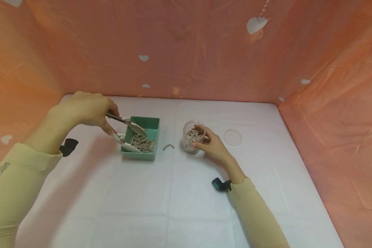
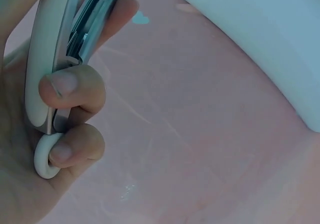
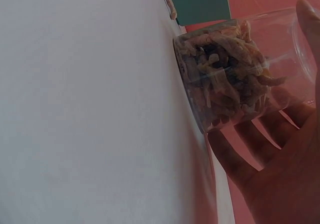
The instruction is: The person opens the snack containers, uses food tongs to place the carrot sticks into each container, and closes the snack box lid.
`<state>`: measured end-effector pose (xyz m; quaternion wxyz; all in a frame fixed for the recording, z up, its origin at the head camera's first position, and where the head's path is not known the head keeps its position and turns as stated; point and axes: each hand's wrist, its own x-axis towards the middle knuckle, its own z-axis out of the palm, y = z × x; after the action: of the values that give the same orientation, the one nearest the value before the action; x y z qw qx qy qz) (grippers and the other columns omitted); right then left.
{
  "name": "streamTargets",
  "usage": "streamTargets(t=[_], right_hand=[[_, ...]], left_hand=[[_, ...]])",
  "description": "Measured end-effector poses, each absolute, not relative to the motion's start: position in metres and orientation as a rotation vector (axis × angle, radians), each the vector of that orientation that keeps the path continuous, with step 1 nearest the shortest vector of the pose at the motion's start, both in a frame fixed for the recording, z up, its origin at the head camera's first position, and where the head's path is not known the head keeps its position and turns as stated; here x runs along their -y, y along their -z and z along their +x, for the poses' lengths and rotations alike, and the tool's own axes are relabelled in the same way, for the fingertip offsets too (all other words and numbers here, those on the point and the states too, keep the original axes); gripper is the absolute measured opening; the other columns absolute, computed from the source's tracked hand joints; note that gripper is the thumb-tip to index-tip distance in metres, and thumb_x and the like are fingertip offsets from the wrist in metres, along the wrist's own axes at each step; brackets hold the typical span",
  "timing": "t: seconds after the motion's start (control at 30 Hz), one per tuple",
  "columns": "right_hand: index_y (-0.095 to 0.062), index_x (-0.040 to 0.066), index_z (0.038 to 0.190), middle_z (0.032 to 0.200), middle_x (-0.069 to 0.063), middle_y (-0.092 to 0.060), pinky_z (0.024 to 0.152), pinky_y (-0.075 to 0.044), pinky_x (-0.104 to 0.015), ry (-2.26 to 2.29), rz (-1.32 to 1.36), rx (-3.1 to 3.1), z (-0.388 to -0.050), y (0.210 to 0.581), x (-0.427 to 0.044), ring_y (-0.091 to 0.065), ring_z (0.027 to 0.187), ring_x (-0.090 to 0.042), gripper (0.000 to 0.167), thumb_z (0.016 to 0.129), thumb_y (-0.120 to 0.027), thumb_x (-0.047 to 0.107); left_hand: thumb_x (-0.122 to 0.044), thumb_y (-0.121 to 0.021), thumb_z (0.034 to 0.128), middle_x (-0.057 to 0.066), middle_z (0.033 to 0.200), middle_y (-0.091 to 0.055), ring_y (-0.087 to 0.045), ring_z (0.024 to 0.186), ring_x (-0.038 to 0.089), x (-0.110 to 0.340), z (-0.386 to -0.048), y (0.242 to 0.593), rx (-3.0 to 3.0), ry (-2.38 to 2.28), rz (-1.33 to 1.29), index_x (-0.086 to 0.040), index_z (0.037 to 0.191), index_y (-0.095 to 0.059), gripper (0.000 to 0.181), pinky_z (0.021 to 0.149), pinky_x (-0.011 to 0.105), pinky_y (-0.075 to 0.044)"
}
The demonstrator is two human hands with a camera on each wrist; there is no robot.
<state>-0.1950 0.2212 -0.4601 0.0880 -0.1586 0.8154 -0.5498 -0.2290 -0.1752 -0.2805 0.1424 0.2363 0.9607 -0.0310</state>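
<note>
My left hand (image 1: pixel 90 108) grips a pair of tongs (image 1: pixel 119 119); its white handle (image 2: pixel 42 69) and end ring (image 2: pixel 41 161) show in the left wrist view. The spread tong heads reach into a green tray (image 1: pixel 139 156), over and beside a heap of greyish-brown dried strips (image 1: pixel 142 143). My right hand (image 1: pixel 215 146) holds a clear jar (image 3: pixel 275 44) around its side, thumb on one side and fingers on the other. Similar strips (image 3: pixel 225 74) fill its lower part. The jar stands upright on the table, its mouth uncovered.
One loose curved strip (image 1: pixel 168 146) lies on the white tablecloth (image 1: pixel 136 199) between tray and jar. A clear round lid (image 1: pixel 232 137) lies right of the jar. Orange curtains (image 1: pixel 179 51) with white hearts surround the table at the back and sides.
</note>
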Motion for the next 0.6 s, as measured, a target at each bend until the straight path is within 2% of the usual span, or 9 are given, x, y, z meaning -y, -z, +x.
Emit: streamTargets(t=[0.1, 0.27, 0.43, 0.6], right_hand=[[-0.045, 0.013, 0.156, 0.157, -0.015, -0.048, 0.107, -0.047, -0.053, 1.635, -0.473, -2.426, -0.1949, 0.46, -0.2209, -0.057, 0.13, -0.041, 0.069, 0.095, -0.077, 0.015], [-0.045, 0.013, 0.156, 0.157, -0.015, -0.048, 0.108, -0.047, -0.053, 1.632, -0.483, -2.432, -0.1944, 0.4592, -0.2209, -0.057, 0.131, -0.042, 0.069, 0.095, -0.077, 0.016], [-0.044, 0.011, 0.156, 0.156, -0.016, -0.048, 0.108, -0.047, -0.053, 1.639, -0.492, -2.43, -0.1945, 0.459, -0.2206, -0.057, 0.131, -0.042, 0.07, 0.095, -0.078, 0.015], [-0.045, 0.013, 0.156, 0.156, -0.015, -0.048, 0.107, -0.047, -0.053, 1.634, -0.477, -2.432, -0.1945, 0.4598, -0.2211, -0.057, 0.13, -0.043, 0.07, 0.095, -0.078, 0.015]], left_hand=[[-0.055, -0.094, 0.0643, -0.006, 0.106, -0.074, -0.067, 0.098, 0.02, 0.1751, -0.2301, 0.2799, -2.766, 0.094, 0.674, -0.026, 0.112, -0.078, 0.058, 0.077, 0.058, -0.047], [-0.05, -0.092, 0.0688, -0.008, 0.102, -0.073, -0.066, 0.095, 0.019, 0.1748, -0.2323, 0.2792, -2.771, 0.094, 0.668, -0.028, 0.106, -0.078, 0.046, 0.079, 0.056, -0.046], [-0.046, -0.091, 0.0716, -0.008, 0.099, -0.073, -0.065, 0.09, 0.016, 0.174, -0.2334, 0.2794, -2.782, 0.099, 0.692, -0.028, 0.103, -0.078, 0.039, 0.077, 0.052, -0.045], [-0.047, -0.091, 0.0719, -0.01, 0.096, -0.073, -0.064, 0.085, 0.014, 0.1733, -0.2339, 0.2803, -2.791, 0.108, 0.732, -0.03, 0.099, -0.077, 0.034, 0.075, 0.051, -0.045]])
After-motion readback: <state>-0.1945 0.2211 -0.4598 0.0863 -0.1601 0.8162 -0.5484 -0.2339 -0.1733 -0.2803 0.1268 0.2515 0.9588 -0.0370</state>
